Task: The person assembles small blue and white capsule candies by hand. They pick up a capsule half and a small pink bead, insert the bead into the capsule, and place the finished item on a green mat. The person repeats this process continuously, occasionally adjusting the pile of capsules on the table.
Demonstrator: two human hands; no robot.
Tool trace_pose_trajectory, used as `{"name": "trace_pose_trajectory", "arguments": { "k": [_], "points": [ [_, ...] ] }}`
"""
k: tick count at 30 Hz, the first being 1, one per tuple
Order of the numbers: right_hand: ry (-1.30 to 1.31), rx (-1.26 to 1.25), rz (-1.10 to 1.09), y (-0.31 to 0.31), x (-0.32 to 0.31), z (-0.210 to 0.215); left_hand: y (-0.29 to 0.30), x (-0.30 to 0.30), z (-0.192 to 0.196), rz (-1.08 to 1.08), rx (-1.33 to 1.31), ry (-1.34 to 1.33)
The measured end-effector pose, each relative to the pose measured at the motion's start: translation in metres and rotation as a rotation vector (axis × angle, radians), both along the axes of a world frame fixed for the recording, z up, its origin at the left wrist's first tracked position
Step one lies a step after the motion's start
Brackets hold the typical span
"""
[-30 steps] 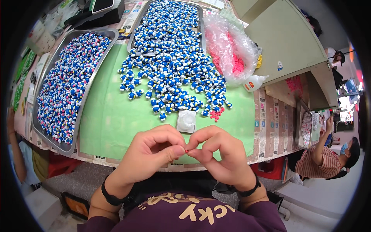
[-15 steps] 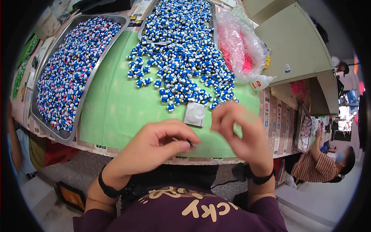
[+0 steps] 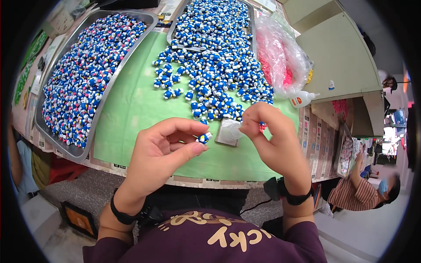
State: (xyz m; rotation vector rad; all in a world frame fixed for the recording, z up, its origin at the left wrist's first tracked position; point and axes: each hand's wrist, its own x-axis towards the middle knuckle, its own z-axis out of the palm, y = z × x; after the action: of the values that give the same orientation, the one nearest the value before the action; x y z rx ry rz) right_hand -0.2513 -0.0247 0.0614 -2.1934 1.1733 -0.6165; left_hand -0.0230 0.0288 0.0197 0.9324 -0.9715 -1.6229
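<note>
My left hand [image 3: 164, 153] pinches a small blue-and-white figurine [image 3: 203, 138] with a yellow spot between thumb and fingers, above the green cloth. To its right, my right hand [image 3: 276, 136] has thumb and forefinger pressed together at the edge of a round translucent dish [image 3: 230, 130] on a small square block [image 3: 226, 139]. What those fingertips hold is too small to make out. Some pink bits [image 3: 262, 126] show beside the curled right fingers; whether they are held cannot be told. Just beyond both hands lies a loose heap of similar blue-and-white figurines [image 3: 219, 83].
A metal tray [image 3: 151, 19] of figurines with pink parts stands at left. Another metal tray [image 3: 253, 33] is behind the heap. Right of it are a clear bag [image 3: 300, 61] of pink pieces, a white squeeze bottle [image 3: 302, 99] and a cabinet [image 3: 342, 52]. A person [image 3: 364, 193] sits at far right.
My left hand has turned, bringing the figurine into plain sight between its fingertips. My right hand has come in to the dish on the block. The whole view has shifted slightly.
</note>
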Motion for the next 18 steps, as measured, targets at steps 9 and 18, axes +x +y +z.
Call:
{"name": "trace_pose_trajectory", "arguments": {
  "k": [9, 18],
  "points": [
    [-0.423, 0.051, 0.013, 0.031, 0.029, 0.010, 0.004, -0.021, 0.001, 0.072, -0.072, 0.163],
    [-0.419, -0.078, -0.056, 0.037, 0.040, -0.005, 0.008, -0.016, 0.006, 0.188, -0.506, -0.358]
  ]
}}
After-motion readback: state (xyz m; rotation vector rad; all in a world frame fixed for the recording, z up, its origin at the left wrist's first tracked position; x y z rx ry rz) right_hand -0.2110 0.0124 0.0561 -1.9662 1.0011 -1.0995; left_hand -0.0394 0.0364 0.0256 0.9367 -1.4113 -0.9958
